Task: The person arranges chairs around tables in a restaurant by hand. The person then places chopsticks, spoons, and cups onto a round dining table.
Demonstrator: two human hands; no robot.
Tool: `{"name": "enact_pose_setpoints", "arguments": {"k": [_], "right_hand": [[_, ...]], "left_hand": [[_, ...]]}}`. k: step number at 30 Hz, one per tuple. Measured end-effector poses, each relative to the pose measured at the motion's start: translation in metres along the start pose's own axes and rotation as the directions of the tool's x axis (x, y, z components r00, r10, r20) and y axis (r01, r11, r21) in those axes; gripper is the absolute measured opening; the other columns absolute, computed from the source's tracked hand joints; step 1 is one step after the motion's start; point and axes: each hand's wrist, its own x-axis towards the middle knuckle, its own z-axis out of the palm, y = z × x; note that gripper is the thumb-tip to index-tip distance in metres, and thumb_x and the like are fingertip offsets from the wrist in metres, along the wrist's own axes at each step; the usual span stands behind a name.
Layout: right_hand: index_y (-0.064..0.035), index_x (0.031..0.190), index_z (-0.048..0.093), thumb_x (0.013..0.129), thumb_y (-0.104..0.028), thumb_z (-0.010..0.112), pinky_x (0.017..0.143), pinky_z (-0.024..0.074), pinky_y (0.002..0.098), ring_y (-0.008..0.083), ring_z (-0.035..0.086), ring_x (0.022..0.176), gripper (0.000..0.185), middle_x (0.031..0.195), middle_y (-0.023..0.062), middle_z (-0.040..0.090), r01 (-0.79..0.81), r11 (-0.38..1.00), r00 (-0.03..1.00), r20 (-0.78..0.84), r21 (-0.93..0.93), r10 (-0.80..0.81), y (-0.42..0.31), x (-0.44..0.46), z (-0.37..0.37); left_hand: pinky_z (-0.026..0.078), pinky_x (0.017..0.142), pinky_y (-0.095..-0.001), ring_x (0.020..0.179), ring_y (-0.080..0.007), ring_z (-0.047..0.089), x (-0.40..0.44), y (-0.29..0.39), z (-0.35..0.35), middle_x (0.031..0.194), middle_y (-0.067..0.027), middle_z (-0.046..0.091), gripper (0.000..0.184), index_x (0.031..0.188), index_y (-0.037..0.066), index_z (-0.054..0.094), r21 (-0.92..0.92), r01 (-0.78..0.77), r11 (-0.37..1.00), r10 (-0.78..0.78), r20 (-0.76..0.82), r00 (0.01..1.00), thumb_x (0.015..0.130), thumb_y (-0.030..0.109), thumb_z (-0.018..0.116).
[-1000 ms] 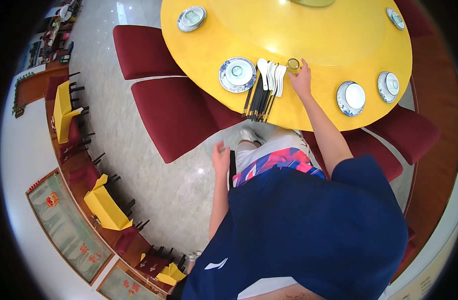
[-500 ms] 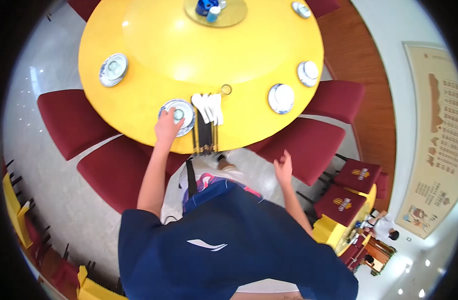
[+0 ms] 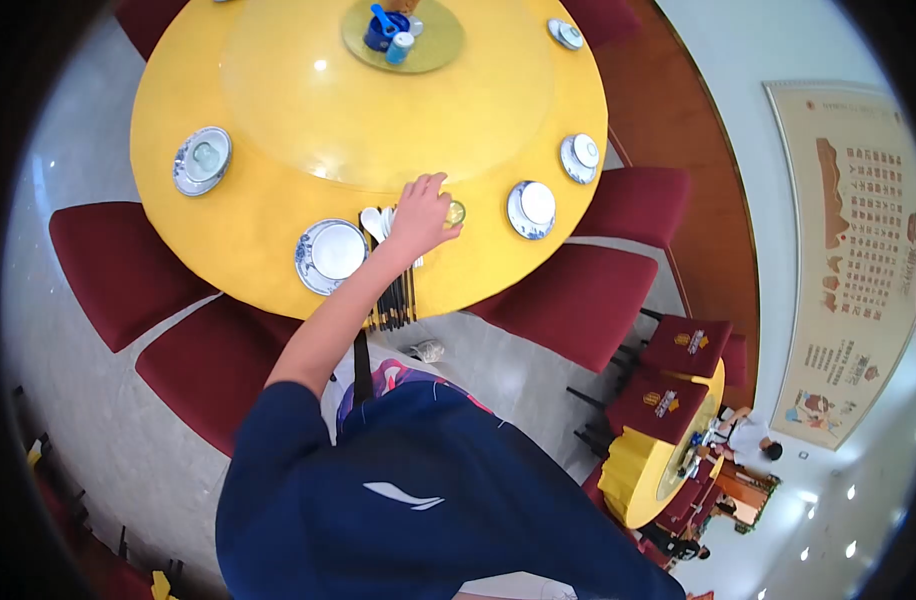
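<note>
My left hand (image 3: 423,215) reaches over the yellow round table, thumb and fingers around a small clear glass (image 3: 456,212). It covers part of the row of white spoons (image 3: 372,224) and dark chopsticks (image 3: 393,308) below. Left of them a white bowl (image 3: 338,250) rests on a blue-patterned plate (image 3: 306,256), with no glass in it. Whether a second glass lies behind my hand cannot be seen. My right hand is out of view.
More bowl-and-plate settings lie around the table (image 3: 268,235), including a white bowl (image 3: 538,204) on the right and a glass in a bowl (image 3: 206,157) on the left. A turntable (image 3: 443,52) holds blue containers. Maroon chairs (image 3: 578,300) surround the table; people sit farther off.
My left hand has moved right from the near bowl, and the glass that stood in that bowl is gone from it. My right hand has left the view. The camera view has shifted.
</note>
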Motion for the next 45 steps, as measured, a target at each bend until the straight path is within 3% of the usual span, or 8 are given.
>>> {"name": "enact_pose_setpoints", "arguments": {"k": [5, 18, 21, 23, 28, 34, 39, 45], "right_hand": [[-0.005, 0.122, 0.056, 0.086, -0.02, 0.063, 0.065, 0.0479, 0.03, 0.0133, 0.058, 0.069, 0.04, 0.086, 0.006, 0.066, -0.105, 0.958, 0.994, -0.011, 0.267, 0.112, -0.036, -0.108, 0.139], [-0.0038, 0.114, 0.063, 0.086, -0.023, 0.063, 0.076, 0.0504, 0.0352, 0.0192, 0.063, 0.084, 0.034, 0.093, 0.0116, 0.068, -0.031, 0.991, 0.992, -0.116, 0.13, 0.046, -0.01, -0.157, 0.144], [-0.0038, 0.113, 0.063, 0.086, -0.024, 0.062, 0.076, 0.0504, 0.0351, 0.0194, 0.064, 0.084, 0.033, 0.092, 0.0115, 0.068, 0.023, 0.997, 0.999, -0.029, 0.068, -0.021, -0.027, -0.145, 0.134], [-0.0038, 0.113, 0.064, 0.086, -0.024, 0.062, 0.076, 0.0504, 0.035, 0.0195, 0.064, 0.084, 0.033, 0.092, 0.0115, 0.068, 0.167, 0.986, 0.976, 0.142, 0.008, -0.166, -0.085, -0.095, 0.151], [-0.0038, 0.112, 0.064, 0.087, -0.024, 0.062, 0.076, 0.0504, 0.0348, 0.0199, 0.064, 0.083, 0.033, 0.092, 0.0115, 0.069, 0.325, 0.943, 0.891, 0.359, -0.073, -0.279, -0.144, -0.045, 0.161], [-0.0039, 0.111, 0.065, 0.087, -0.025, 0.061, 0.076, 0.0504, 0.0347, 0.0203, 0.064, 0.083, 0.032, 0.091, 0.0114, 0.069, 0.322, 0.945, 0.871, 0.409, -0.056, -0.273, -0.153, -0.05, 0.164], [-0.0039, 0.11, 0.065, 0.088, -0.026, 0.061, 0.076, 0.0504, 0.0345, 0.0206, 0.065, 0.083, 0.032, 0.091, 0.0114, 0.069, 0.187, 0.982, 0.938, 0.297, -0.009, -0.176, -0.108, -0.08, 0.14], [-0.0039, 0.109, 0.066, 0.088, -0.026, 0.06, 0.076, 0.0504, 0.0343, 0.021, 0.065, 0.083, 0.031, 0.09, 0.0113, 0.07, 0.045, 0.991, 0.988, 0.143, 0.123, -0.062, -0.058, -0.116, 0.126]], "left_hand": [[0.038, 0.092, -0.0409, 0.111, -0.0276, 0.048, 0.034, -0.006, 0.1, 0.112, -0.0129, 0.054, 0.041, 0.087, 0.005, 0.07, 0.251, -0.032, 0.967, -0.091, 0.462, 0.882, 0.059, 0.033, 0.08], [0.04, 0.087, -0.045, 0.106, -0.0257, 0.052, 0.021, -0.062, 0.134, 0.107, -0.0094, 0.058, 0.048, 0.108, 0.009, 0.064, 0.377, 0.141, 0.916, -0.278, 0.337, 0.9, 0.069, 0.034, 0.076], [0.04, 0.093, -0.0454, 0.111, -0.0279, 0.052, 0.021, -0.062, 0.127, 0.118, -0.0113, 0.057, 0.061, 0.124, 0.012, 0.056, 0.179, 0.207, 0.962, -0.261, 0.37, 0.892, 0.072, 0.038, 0.075], [0.038, 0.101, -0.0487, 0.119, -0.033, 0.048, 0.002, -0.076, 0.127, 0.126, -0.0153, 0.054, 0.083, 0.139, 0.013, 0.041, 0.013, 0.098, 0.995, -0.099, 0.176, 0.979, 0.07, 0.044, 0.076], [0.036, 0.102, -0.0471, 0.119, -0.0347, 0.048, 0.008, -0.114, 0.025, 0.124, -0.0192, 0.054, 0.071, 0.135, 0.005, 0.043, -0.053, 0.332, 0.942, -0.336, -0.134, 0.932, 0.078, 0.035, 0.073], [0.03, 0.109, -0.0476, 0.127, -0.0378, 0.04, -0.023, -0.272, -0.143, 0.135, -0.0227, 0.044, 0.074, 0.136, 0.001, 0.038, -0.027, 0.854, 0.519, -0.516, -0.807, 0.288, 0.079, 0.033, 0.072], [0.04, 0.102, -0.0474, 0.123, -0.0349, 0.047, -0.069, -0.34, -0.197, 0.128, -0.0175, 0.053, 0.066, 0.131, 0.011, 0.048, 0.469, 0.773, 0.428, -0.666, -0.415, 0.62, 0.073, 0.024, 0.075], [0.047, 0.092, -0.0423, 0.108, -0.0354, 0.059, -0.078, -0.409, -0.201, 0.115, -0.0188, 0.063, 0.054, 0.12, 0.006, 0.056, 0.275, 0.669, 0.691, -0.574, -0.354, 0.738, 0.074, 0.023, 0.078]]}}
